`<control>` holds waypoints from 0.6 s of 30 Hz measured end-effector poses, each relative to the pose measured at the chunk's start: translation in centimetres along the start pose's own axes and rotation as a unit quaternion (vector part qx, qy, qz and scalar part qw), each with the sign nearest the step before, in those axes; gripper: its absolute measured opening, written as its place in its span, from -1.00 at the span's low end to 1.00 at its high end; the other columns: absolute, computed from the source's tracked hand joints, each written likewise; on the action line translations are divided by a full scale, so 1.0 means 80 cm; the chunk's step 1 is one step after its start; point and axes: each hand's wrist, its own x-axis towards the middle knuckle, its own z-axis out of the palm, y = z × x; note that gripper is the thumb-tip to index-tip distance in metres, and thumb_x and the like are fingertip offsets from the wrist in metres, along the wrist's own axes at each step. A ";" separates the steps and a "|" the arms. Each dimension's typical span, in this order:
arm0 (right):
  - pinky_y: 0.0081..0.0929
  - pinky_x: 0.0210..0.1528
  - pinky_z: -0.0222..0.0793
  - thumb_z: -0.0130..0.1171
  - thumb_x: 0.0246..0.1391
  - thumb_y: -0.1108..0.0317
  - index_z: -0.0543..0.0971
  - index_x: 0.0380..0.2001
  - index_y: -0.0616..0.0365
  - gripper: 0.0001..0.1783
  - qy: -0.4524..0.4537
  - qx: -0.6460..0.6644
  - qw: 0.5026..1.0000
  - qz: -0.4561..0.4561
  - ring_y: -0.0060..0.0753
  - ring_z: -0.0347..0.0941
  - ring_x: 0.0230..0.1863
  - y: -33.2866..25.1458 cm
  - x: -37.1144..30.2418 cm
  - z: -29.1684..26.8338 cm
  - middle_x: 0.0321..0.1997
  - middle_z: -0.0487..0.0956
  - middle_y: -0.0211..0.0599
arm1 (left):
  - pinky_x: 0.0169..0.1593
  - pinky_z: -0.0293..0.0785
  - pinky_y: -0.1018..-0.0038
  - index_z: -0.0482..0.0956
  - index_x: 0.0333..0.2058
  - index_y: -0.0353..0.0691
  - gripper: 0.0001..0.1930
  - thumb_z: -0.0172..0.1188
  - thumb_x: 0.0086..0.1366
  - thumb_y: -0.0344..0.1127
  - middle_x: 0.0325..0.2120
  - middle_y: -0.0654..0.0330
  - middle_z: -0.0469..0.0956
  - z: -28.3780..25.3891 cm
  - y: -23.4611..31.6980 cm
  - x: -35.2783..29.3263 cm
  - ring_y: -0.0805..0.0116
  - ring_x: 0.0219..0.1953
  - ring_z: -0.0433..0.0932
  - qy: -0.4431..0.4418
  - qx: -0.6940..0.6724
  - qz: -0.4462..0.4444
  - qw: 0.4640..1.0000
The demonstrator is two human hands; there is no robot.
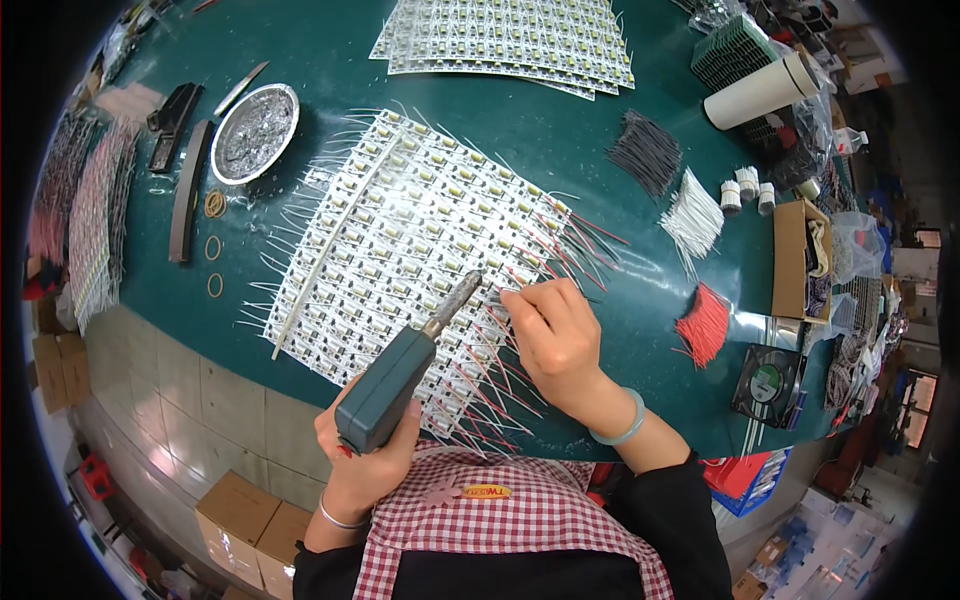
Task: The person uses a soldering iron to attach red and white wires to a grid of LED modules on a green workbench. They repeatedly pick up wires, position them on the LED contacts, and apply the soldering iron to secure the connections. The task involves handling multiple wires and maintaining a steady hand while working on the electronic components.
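Observation:
My left hand (372, 450) is wrapped round the dark green body of a soldering gun (388, 385). Its metal tip points up and to the right, over the middle of a white panel of small circuit boards (400, 215). Close to that tip, my right hand (555, 335) pinches what looks like a thin wire, mostly hidden by the fingertips. Rows of yellowish and black parts cover the panel. Red and dark wires (490, 395) stick out along its right edge, white ones along its left. A pale strip (335, 230) lies across its left part.
More panels (510, 45) are stacked at the far side. Left lie a white bowl of metallic scraps (289, 118), a dark bar (188, 195) and rubber bands (213, 248). Right are black (645, 152), white (692, 220) and red wire bundles (703, 325), a tumbler (760, 92) and a fan (768, 385).

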 end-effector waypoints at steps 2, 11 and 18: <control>-0.40 -0.35 0.38 0.23 -0.21 0.58 0.59 -0.28 0.27 -0.71 -0.025 -0.008 1.000 0.004 -0.26 0.43 -0.34 0.000 -0.006 0.003 -0.35 0.49 -0.29 | -0.37 0.49 0.55 0.63 -0.31 -0.45 -0.80 0.33 0.02 -0.60 -0.42 0.08 0.62 -0.002 0.002 -0.001 0.41 -0.47 0.59 -0.009 -0.014 -0.018 1.000; -0.40 -0.36 0.39 0.21 -0.19 0.58 0.58 -0.26 0.27 -0.70 -0.047 -0.014 0.999 0.012 -0.25 0.42 -0.33 -0.002 -0.010 0.004 -0.36 0.47 -0.29 | -0.43 0.43 0.54 0.63 -0.35 -0.41 -0.84 0.30 0.03 -0.61 -0.45 0.11 0.59 -0.002 -0.003 -0.004 0.42 -0.52 0.54 -0.030 0.011 0.022 0.999; -0.40 -0.37 0.39 0.21 -0.18 0.58 0.58 -0.26 0.29 -0.70 -0.048 -0.018 0.999 0.009 -0.25 0.42 -0.33 -0.002 -0.010 0.004 -0.36 0.45 -0.27 | -0.44 0.43 0.53 0.61 -0.37 -0.39 -0.85 0.30 0.02 -0.61 -0.47 0.12 0.57 -0.003 -0.006 -0.006 0.41 -0.53 0.54 -0.046 0.034 0.020 0.998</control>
